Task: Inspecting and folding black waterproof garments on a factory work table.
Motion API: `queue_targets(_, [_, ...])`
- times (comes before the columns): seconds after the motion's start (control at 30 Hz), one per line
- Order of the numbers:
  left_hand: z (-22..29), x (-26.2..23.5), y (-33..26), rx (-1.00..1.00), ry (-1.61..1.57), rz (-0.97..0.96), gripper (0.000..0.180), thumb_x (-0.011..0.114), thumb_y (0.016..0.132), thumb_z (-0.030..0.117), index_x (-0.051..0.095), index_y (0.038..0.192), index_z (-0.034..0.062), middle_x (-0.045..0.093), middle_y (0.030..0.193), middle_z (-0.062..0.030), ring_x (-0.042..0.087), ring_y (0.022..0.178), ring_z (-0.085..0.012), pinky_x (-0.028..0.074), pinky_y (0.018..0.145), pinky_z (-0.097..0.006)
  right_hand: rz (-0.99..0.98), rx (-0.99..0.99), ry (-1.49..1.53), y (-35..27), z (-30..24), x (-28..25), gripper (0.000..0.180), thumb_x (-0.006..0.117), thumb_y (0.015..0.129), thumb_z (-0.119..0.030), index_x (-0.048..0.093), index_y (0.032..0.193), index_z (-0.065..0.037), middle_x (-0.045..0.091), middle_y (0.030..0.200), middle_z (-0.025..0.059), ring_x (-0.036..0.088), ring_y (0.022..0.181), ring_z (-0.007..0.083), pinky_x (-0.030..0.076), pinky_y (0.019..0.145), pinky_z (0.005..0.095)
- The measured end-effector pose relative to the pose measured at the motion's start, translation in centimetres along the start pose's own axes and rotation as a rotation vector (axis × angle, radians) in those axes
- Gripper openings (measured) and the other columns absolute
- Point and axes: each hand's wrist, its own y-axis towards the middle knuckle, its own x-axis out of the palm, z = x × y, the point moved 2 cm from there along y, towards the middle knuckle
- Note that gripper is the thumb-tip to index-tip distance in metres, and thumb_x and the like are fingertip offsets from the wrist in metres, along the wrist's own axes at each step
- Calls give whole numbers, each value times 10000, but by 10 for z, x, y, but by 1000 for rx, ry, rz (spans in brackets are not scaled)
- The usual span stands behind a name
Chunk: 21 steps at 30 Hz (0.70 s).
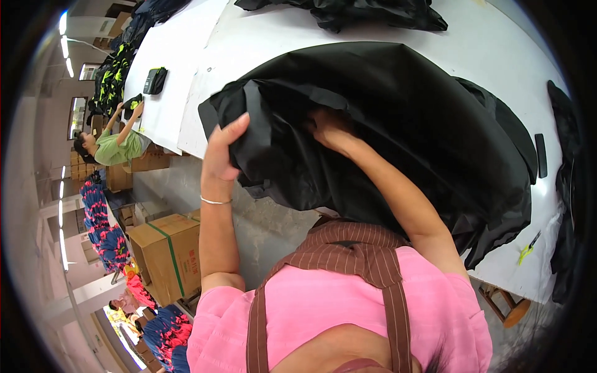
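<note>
Standing left, brown cardboard box (168, 255); left hand (222, 152) pinching black garment (398, 137), right hand (329, 130) tucked inside, grip hidden.

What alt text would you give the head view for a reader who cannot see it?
A person's left hand grips the edge of a large black garment on a white table, while the right hand reaches inside it. A cardboard box stands on the floor at left.
</note>
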Motion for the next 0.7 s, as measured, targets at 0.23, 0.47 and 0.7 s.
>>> queue_targets(0.23, [-6, -162, 31, 23, 323, 340, 645, 481, 719, -72, 399, 1357, -33, 590, 1182, -173, 578, 1066, -300, 465, 935, -362, 221, -446, -34, -105, 35, 27, 308, 571, 869, -214, 610, 1121, -42, 612, 1071, 215, 587, 994, 370, 444, 899, 422])
queue_targets(0.47, [-3, 6, -32, 567, 1620, 283, 278, 621, 773, 14, 613, 1046, 69, 608, 902, -148, 603, 786, -231, 479, 666, -302, -334, 55, 63, -85, 32, 12, 423, 600, 875, -344, 607, 1159, -32, 633, 986, 224, 613, 939, 311, 460, 832, 345])
queue_targets(0.7, [-93, -31, 49, 58, 1305, -505, 281, 537, 723, -8, 699, 949, 29, 659, 859, -211, 659, 742, -297, 513, 721, -347, -549, -111, -13, -78, -1, 5, 237, 630, 823, -162, 649, 987, 9, 645, 892, 227, 623, 883, 364, 492, 761, 402])
